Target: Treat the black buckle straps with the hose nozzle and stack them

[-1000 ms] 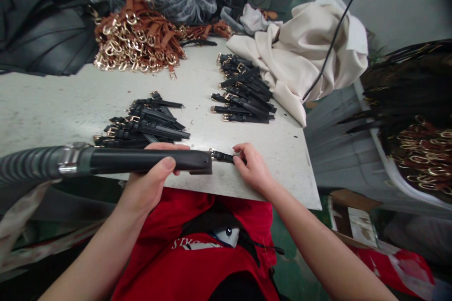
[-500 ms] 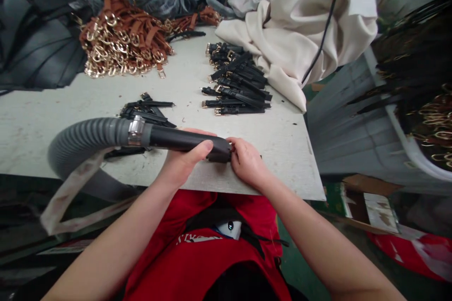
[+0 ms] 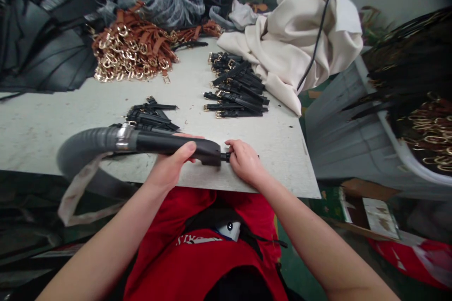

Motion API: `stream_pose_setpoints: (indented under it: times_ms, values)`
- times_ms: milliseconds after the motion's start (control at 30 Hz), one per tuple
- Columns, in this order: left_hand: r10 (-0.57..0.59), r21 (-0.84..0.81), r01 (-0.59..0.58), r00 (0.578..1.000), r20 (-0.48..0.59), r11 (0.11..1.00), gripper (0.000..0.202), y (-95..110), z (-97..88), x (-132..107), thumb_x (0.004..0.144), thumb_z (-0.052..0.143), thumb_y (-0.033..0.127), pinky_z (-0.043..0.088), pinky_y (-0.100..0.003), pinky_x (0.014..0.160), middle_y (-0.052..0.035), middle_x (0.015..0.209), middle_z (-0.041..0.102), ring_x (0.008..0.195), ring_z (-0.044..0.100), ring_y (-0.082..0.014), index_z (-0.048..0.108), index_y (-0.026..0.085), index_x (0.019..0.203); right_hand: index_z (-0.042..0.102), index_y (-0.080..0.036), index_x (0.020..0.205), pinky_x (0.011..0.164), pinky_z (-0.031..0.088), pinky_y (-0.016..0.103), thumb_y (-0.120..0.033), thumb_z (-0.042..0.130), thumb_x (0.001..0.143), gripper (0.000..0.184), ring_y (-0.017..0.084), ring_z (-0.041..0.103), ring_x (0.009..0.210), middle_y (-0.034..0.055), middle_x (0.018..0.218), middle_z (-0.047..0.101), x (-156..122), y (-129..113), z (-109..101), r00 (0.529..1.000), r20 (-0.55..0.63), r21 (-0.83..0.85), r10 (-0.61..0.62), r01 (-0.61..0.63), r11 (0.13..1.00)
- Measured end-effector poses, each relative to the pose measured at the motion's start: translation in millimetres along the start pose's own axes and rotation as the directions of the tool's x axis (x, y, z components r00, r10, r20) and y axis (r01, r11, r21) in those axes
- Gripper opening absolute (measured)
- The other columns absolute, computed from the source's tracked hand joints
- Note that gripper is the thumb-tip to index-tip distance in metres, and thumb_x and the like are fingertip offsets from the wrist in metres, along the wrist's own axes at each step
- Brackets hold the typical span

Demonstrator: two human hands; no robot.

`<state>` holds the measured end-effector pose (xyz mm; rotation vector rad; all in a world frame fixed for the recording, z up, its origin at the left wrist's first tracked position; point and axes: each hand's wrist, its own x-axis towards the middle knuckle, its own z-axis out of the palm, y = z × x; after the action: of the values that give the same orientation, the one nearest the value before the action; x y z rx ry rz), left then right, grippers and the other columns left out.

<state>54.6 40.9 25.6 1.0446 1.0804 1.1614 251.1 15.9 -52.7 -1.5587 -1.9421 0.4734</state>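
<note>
My left hand [image 3: 173, 164] is wrapped round a black nozzle [image 3: 176, 144] on a grey ribbed hose [image 3: 88, 143]. The nozzle lies along the front of the white table [image 3: 52, 122]. Its tip meets a short black strap [image 3: 226, 156] that my right hand [image 3: 243, 162] pins flat to the table with closed fingers. Most of the strap is hidden under that hand. A heap of black straps [image 3: 151, 115] lies just behind the nozzle.
A second row of black straps with gold buckles [image 3: 236, 89] lies at centre right. Brown straps with gold buckles [image 3: 134, 49] are piled at the back left. Cream cloth [image 3: 300, 42] with a black cable across it covers the far right corner. A bin of straps [image 3: 423, 127] stands right.
The nozzle swung right until its tip met the strap, and the hose curled forward at the left. My right hand stayed on the strap. The nozzle has since drawn slightly back, showing the strap's end.
</note>
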Motion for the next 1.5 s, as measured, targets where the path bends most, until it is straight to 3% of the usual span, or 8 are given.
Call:
stream_pose_setpoints:
  times_ms: [100,267,533,667,800,967,1133,1500]
  values:
    - [0.076,-0.051,-0.084,0.988,-0.134,0.995,0.022,11.9,-26.8,-14.6,0.061,0.079,0.031,0.044,-0.022,0.048,-0.0049,0.081,0.075,0.063,0.06,-0.0149,0.071,0.019,0.076,0.061,-0.015,0.106,0.087,0.043,0.038,-0.015,0.039,0.089,0.029,0.024,0.058,0.092,0.0111,0.097,0.066,-1.0,-2.6,-2.4,1.0,0.008,-0.054,-0.013,0.013,0.998]
    - [0.14,0.009,-0.14,0.972,-0.189,0.99,0.024,22.2,-53.8,-43.9,0.061,0.077,0.031,0.045,-0.023,0.053,-0.0061,0.085,0.076,0.068,0.062,-0.0169,0.072,0.019,0.08,0.064,-0.019,0.094,0.081,0.04,0.04,-0.03,0.055,0.088,0.015,0.027,0.056,0.092,0.0099,0.094,0.064,-8.9,-13.3,-3.6,0.999,0.039,-0.196,-0.013,0.02,0.98]
    - [0.057,-0.035,-0.061,0.992,-0.116,0.997,0.027,17.9,-53.3,-52.7,0.061,0.078,0.036,0.046,-0.023,0.055,-0.0063,0.086,0.075,0.067,0.061,-0.0163,0.072,0.018,0.08,0.065,-0.02,0.091,0.076,0.038,0.037,-0.025,0.056,0.091,0.01,0.024,0.057,0.087,0.0082,0.093,0.065,-36.6,-34.5,-1.3,0.997,0.071,-0.263,0.008,0.011,0.965]
    - [0.053,-0.047,-0.058,0.993,-0.105,0.997,0.027,17.4,-50.1,-52.6,0.059,0.079,0.034,0.049,-0.024,0.06,-0.0059,0.086,0.076,0.074,0.064,-0.0185,0.072,0.018,0.08,0.067,-0.022,0.091,0.079,0.039,0.038,-0.032,0.058,0.092,0.014,0.025,0.056,0.091,0.0084,0.096,0.065,-48.0,-36.8,-1.0,0.997,0.081,-0.221,-0.012,0.03,0.975]
    - [0.021,-0.072,-0.03,0.994,-0.111,0.997,0.028,17.1,-49.3,-54.9,0.058,0.08,0.036,0.053,-0.028,0.066,-0.0054,0.085,0.076,0.078,0.067,-0.0212,0.072,0.019,0.08,0.07,-0.023,0.097,0.082,0.04,0.039,-0.029,0.053,0.094,0.018,0.024,0.056,0.094,0.0081,0.099,0.065,-53.0,-33.3,-4.9,0.995,0.1,-0.133,-0.029,0.042,0.99]
    - [0.001,-0.066,-0.009,0.993,-0.116,0.998,0.027,16.2,-52.3,-56.9,0.06,0.079,0.035,0.051,-0.025,0.06,-0.0055,0.085,0.076,0.073,0.066,-0.0191,0.072,0.019,0.08,0.069,-0.023,0.107,0.086,0.043,0.04,-0.021,0.047,0.094,0.026,0.023,0.056,0.099,0.0087,0.107,0.064,-55.0,-28.4,-11.9,0.986,0.146,-0.027,-0.083,0.088,0.996]
    - [-0.007,-0.053,0.001,0.995,-0.099,0.999,0.028,16.0,-48.4,-56.2,0.058,0.078,0.035,0.048,-0.025,0.055,-0.0066,0.085,0.076,0.068,0.064,-0.0184,0.071,0.019,0.08,0.072,-0.023,0.101,0.085,0.043,0.04,-0.03,0.053,0.093,0.021,0.023,0.058,0.096,0.0084,0.102,0.065,-55.9,-28.1,-9.6,0.991,0.113,-0.042,-0.068,0.073,0.996]
    - [-0.021,-0.068,0.014,0.994,-0.104,0.998,0.029,15.3,-52.1,-59.3,0.057,0.079,0.034,0.048,-0.024,0.054,-0.0066,0.084,0.076,0.068,0.065,-0.0177,0.071,0.017,0.079,0.071,-0.021,0.103,0.084,0.044,0.039,-0.028,0.053,0.094,0.021,0.023,0.058,0.095,0.0091,0.102,0.066,-58.6,-24.6,-8.1,0.991,0.097,-0.036,-0.093,0.097,0.995]
